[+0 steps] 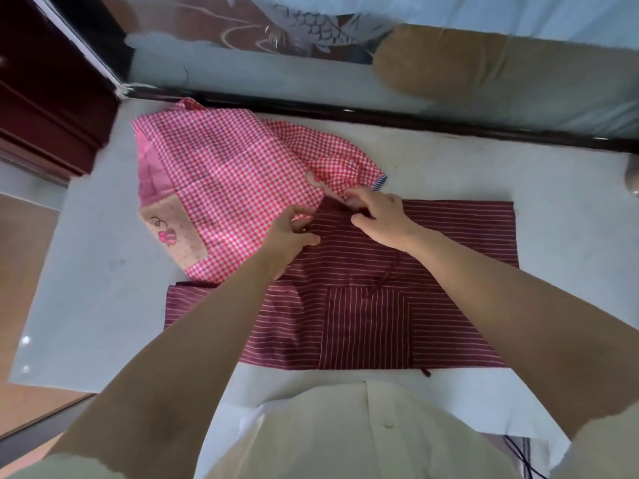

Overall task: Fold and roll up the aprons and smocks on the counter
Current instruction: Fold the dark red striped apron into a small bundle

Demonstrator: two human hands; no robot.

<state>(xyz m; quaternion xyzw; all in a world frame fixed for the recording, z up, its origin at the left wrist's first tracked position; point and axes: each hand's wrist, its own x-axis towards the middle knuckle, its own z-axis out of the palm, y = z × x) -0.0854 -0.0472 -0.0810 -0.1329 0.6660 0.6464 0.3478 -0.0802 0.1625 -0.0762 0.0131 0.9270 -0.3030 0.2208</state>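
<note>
A maroon apron with thin white stripes (449,236) lies spread flat on the pale counter (96,271), a pocket at its middle near me. Behind and left of it lies a pink-and-white checked smock (221,174) with a small cartoon patch at its left edge. My left hand (294,233) pinches the maroon apron's top edge where it meets the checked smock. Close beside it, my right hand (383,219) grips the same top edge with curled fingers. A thin maroon tie runs down the apron toward the pocket.
A dark frame with glass (380,112) runs along the counter's far edge. Dark red wooden furniture (41,91) stands at the far left. A striped cloth with a cord (522,458) hangs by my right side.
</note>
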